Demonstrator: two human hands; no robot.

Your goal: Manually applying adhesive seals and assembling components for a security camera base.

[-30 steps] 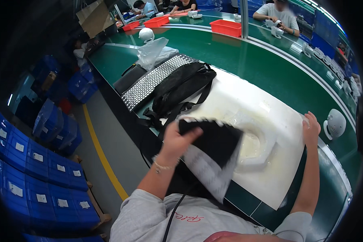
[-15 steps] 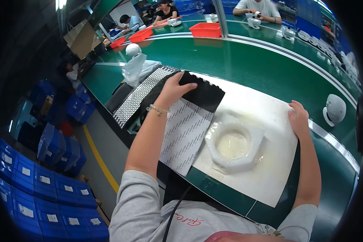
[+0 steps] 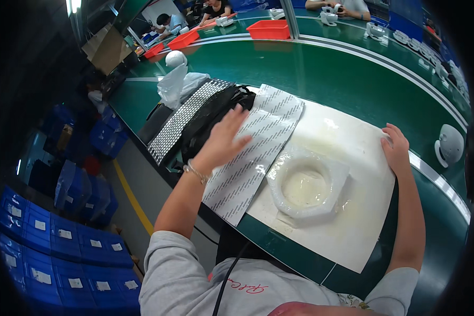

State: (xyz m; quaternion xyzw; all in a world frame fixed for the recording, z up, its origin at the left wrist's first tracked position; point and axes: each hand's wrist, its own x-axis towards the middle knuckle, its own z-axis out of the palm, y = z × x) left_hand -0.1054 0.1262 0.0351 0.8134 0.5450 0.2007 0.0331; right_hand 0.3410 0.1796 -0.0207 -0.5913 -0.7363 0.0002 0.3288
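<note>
White sheet (image 3: 266, 142): one, lay at 3 o'clock from the left hand (image 3: 223, 141), whose fingers were spread and released, contact uncertain; face bore repeated slanting rows of print, too small to read. White board (image 3: 347, 131): one, carried a whitish ring (image 3: 335, 184); right hand (image 3: 396, 145) at its 2 o'clock edge, grasp or mere touch indeterminable. Green tabletop (image 3: 347, 84) stretched beyond its 12 o'clock edge

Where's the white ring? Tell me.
In the head view, right of centre, the white ring lies on the white panel, between the printed sheet and the right hand.
</note>
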